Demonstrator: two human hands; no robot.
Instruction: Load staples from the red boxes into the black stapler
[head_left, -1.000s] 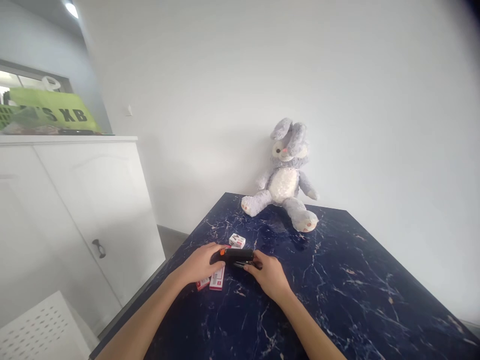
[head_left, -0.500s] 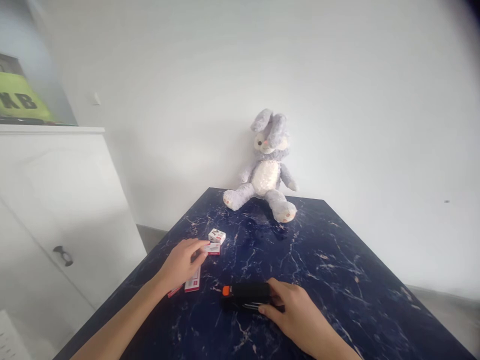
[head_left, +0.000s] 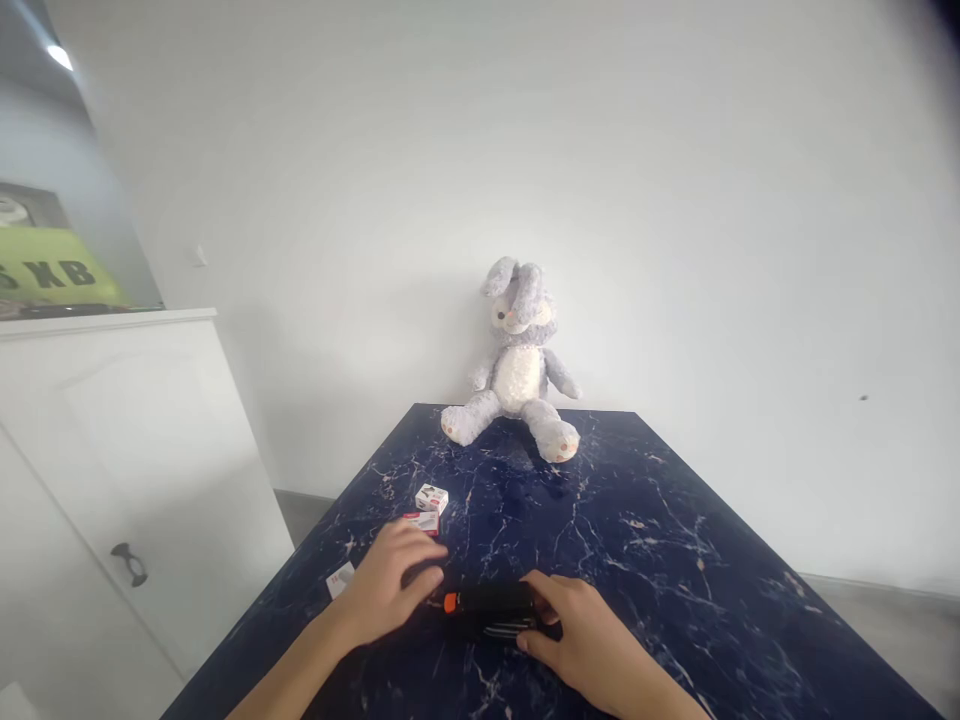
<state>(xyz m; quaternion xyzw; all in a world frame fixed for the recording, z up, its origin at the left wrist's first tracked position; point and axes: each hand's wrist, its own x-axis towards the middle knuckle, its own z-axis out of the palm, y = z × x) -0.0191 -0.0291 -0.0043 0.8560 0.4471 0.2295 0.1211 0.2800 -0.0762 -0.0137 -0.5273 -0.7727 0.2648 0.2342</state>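
Note:
A black stapler point(head_left: 491, 603) with an orange end lies across the dark blue marbled table, its orange tip to the left. My right hand point(head_left: 574, 630) is closed around its right end, thumb in front and fingers behind. My left hand point(head_left: 397, 580) hovers to the left of the orange tip, fingers apart and slightly blurred, with nothing in it. Just beyond its fingers lies a flat red-and-white box point(head_left: 425, 522), partly covered by the hand. Behind that box sits a small white box point(head_left: 432, 498). Another white box point(head_left: 340, 580) shows left of my left wrist, mostly hidden.
A grey plush rabbit point(head_left: 517, 370) sits at the table's far edge against the white wall. To the left stands a white cabinet point(head_left: 150, 430) with a dark handle point(head_left: 129, 565). A yellow-green item point(head_left: 56, 268) with black letters rests on top of it.
My left hand has moved off the flat red-and-white box, towards the stapler. My right hand keeps its hold on the stapler. The view has tilted up a little.

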